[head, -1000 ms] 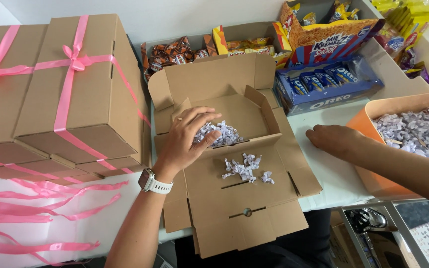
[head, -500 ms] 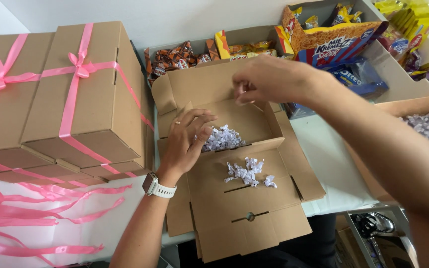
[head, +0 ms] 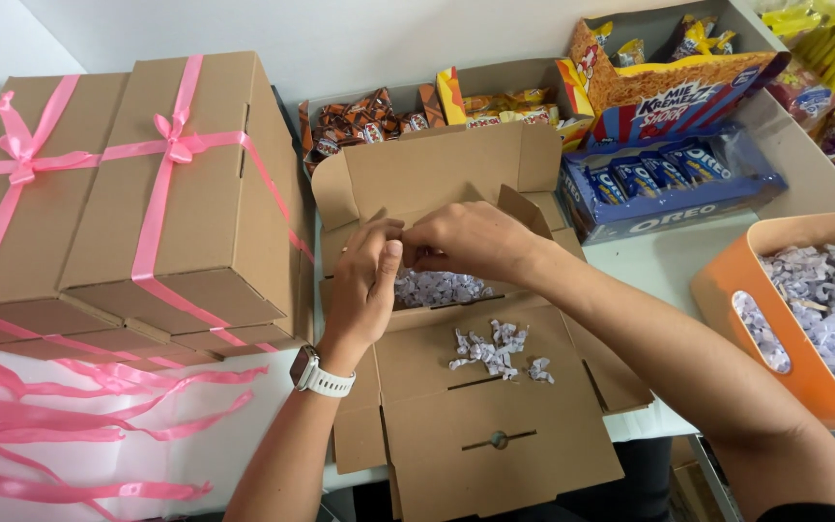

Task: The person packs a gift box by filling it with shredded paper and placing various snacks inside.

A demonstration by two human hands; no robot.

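Left hand [head: 364, 280] and right hand [head: 466, 240]: fingertips meet above the open cardboard box [head: 456, 319], pinched together at one spot; what they pinch is hidden between the fingers and cannot be told. Left hand rises from below, fingers curled upward, a white-strapped watch [head: 316, 372] on the wrist; right forearm enters from the lower right, wrist bent, knuckles up. Open cardboard box: plain brown corrugated board, matte, flaps spread, lid flap folded toward the viewer. Shredded paper filler [head: 437, 287]: pale lilac-white, crinkled, heaped inside the box beneath the hands; a small loose clump [head: 495, 350] lies on the front flap. Closed cardboard boxes [head: 176, 193], left: rectangular, bound with glossy pink ribbon tied in bows. Loose pink ribbons [head: 70, 406]: limp strips on the white table. Orange bin [head: 785, 338], right: smooth plastic, holding more filler.
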